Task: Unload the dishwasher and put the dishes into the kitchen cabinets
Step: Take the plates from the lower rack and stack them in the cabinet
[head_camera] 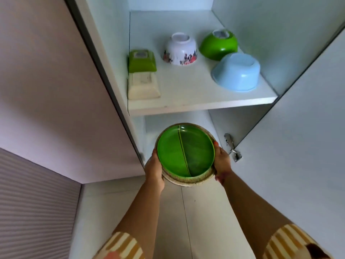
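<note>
**Plates held at an open kitchen cabinet**

Hands raised before the cabinet: the left hand (pixel 154 170) and the right hand (pixel 222 161) grip a small stack of plates from opposite sides, fingers curled around the rims. The stack consists of a green plate (pixel 184 152) lying on top of a speckled beige plate (pixel 188 181), whose rim shows around and below it. The stack is held in the air in front of the lower compartment, just below the front edge of the shelf (pixel 186 94).

On the shelf stand five upturned bowls. At the left, a square green bowl (pixel 141 60) sits behind a square cream bowl (pixel 142 86), the two touching. A white floral bowl (pixel 180 49) stands near the middle. At the right, a round green bowl (pixel 218 44) touches a pale blue bowl (pixel 236 71) in front of it.

The cabinet door (pixel 298 146) stands open at the right, with a metal hinge (pixel 232 146) just beside the right hand. Striped sleeves (pixel 121 245) show at the lower edge.
</note>
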A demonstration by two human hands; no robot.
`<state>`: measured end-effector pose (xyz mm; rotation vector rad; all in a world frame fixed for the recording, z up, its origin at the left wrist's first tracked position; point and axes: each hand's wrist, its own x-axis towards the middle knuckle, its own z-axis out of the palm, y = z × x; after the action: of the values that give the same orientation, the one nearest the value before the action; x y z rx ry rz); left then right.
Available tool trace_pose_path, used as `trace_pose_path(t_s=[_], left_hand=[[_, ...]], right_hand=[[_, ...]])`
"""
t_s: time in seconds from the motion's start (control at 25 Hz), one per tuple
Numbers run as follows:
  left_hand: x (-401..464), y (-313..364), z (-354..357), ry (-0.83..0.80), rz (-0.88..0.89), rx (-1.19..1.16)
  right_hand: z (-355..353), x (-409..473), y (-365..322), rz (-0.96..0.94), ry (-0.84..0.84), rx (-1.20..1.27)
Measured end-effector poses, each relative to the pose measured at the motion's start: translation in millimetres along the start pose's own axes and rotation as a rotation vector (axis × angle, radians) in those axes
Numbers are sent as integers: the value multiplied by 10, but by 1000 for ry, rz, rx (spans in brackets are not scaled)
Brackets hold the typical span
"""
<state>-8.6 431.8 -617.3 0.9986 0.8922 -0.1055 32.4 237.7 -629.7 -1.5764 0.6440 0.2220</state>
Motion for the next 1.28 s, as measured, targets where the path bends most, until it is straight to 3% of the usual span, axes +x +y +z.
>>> trace_pose_path(t_s=[0.2, 0.48, 0.64, 0.92, 1.28], left_hand=[[688, -152, 140, 25, 66, 40], [1063, -321, 65, 77, 59, -147], [1238, -363, 108, 159, 85, -232], [1248, -285, 214, 282, 74, -358], [1123, -265, 268, 391, 158, -301]], right_hand=[[166, 769, 234, -79, 33, -115], [427, 1174, 436, -106, 12, -144], [545, 1433, 616, -107, 90, -290], [622, 1356, 503, -95, 103, -428], [589, 1247, 522, -175, 13, -508]])
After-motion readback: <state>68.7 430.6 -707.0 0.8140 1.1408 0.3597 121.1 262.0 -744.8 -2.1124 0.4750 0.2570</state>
